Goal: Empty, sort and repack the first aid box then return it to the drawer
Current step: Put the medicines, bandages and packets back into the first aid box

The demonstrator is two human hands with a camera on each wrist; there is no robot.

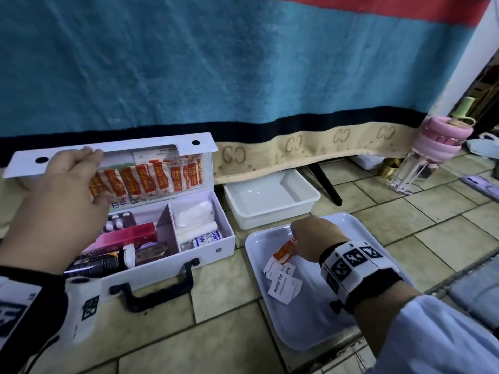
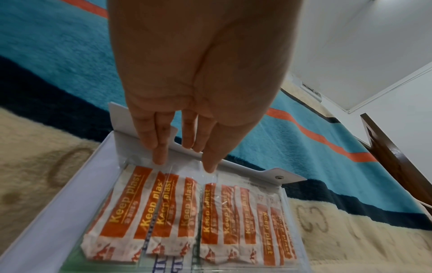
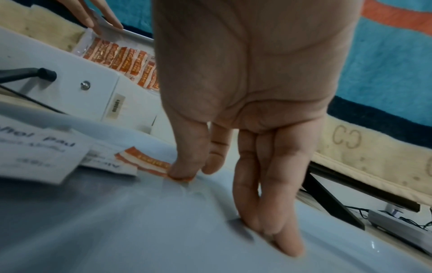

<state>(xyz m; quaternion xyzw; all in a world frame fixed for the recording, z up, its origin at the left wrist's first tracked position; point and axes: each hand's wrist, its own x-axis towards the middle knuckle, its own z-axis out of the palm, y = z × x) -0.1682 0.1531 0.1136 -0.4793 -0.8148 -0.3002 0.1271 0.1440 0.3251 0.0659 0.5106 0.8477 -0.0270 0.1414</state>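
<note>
First aid box (image 1: 167, 255) sits open on the tiled floor (image 1: 229, 333) to the person's left, its lid (image 1: 113, 155) standing up at the far side and its long axis running left to right across the view. Plasters (image 2: 187, 212) in orange wrappers line a clear sleeve on the inside of that lid, each strip lying upright — their top ends just under the left hand (image 1: 73, 182). That hand is plainly the nearer one: its fingers (image 2: 161, 155) are straight and relaxed, tips touching the sleeve's upper edge, gripping nothing that I can see. The right hand (image 1: 313, 236) is off to the right over the white tray (image 1: 337, 333), thumb and forefinger pinching one loose plaster (image 1: 283, 252) beside the alcohol pads (image 1: 283, 284), its other fingers straight down on the tray floor. A second, deeper tray (image 1: 291, 203) stands behind. My guess is that emptying is at an early stage — the box's lower compartments hold bottles, cartons and bandage rolls — and the next strip comes out upward, along its own length, then travels rightward to the tray.
</note>
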